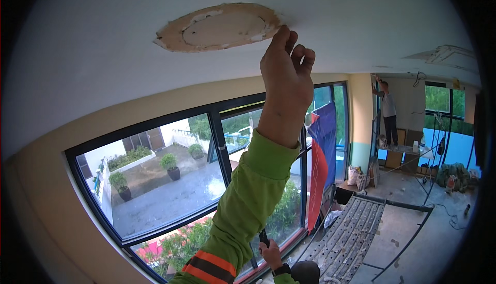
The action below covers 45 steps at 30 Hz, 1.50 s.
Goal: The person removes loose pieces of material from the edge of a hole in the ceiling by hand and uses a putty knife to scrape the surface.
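My left hand (285,75) is raised to the ceiling, fingers bent and pinched at the right edge of a ragged oval tan patch (175,34); whether they grip anything is unclear. Inside the patch is a paler, outlined oval (222,28). Low in the view, my right hand (271,255), with a black band at the wrist, is closed on a dark handle (264,237); the rest of that object is mostly hidden behind my left sleeve.
Tall windows (150,170) span the wall below, with blue-and-red sheeting (325,134) at their right. A perforated metal platform (351,237) lies low at right. Another person (388,108) stands on scaffolding (408,148) farther back. A ragged ceiling opening (444,54) is at upper right.
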Each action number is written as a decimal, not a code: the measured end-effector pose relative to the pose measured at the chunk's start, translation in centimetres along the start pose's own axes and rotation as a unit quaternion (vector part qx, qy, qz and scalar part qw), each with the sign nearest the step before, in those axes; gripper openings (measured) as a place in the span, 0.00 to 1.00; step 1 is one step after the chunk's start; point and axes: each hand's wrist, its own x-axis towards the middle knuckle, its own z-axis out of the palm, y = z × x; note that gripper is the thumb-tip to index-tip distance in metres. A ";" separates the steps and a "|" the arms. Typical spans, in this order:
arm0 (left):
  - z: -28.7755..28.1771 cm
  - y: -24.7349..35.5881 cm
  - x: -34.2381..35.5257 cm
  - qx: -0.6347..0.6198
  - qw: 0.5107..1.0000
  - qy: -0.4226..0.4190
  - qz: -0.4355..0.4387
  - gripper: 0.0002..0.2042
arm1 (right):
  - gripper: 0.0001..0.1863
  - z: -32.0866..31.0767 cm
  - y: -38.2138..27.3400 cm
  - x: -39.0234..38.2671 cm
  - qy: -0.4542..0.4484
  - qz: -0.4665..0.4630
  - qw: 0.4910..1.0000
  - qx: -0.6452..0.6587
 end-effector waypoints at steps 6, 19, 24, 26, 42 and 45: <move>0.4 0.1 0.5 0.030 0.999 0.006 0.019 0.05 | 0.13 -0.4 -2.8 -1.3 -0.001 -0.002 0.999 0.035; -0.4 0.7 0.3 -0.089 0.993 -0.048 -0.055 0.04 | 0.15 -0.2 -1.1 -0.5 0.003 -0.005 1.000 0.002; -0.5 0.6 -0.5 0.016 0.998 -0.064 0.013 0.04 | 0.16 -0.1 -1.8 -0.9 -0.013 0.021 1.000 0.018; -0.4 0.4 -0.5 0.079 0.996 0.007 0.043 0.04 | 0.16 -0.1 -1.5 -0.7 -0.018 0.030 0.999 0.017; 0.9 -0.5 -0.4 0.118 0.989 0.031 0.080 0.05 | 0.18 0.3 0.5 0.3 -0.003 0.013 1.000 -0.005; 0.8 -0.2 0.0 0.078 0.994 0.026 0.066 0.05 | 0.17 0.0 -1.2 -0.6 -0.013 0.027 1.000 0.006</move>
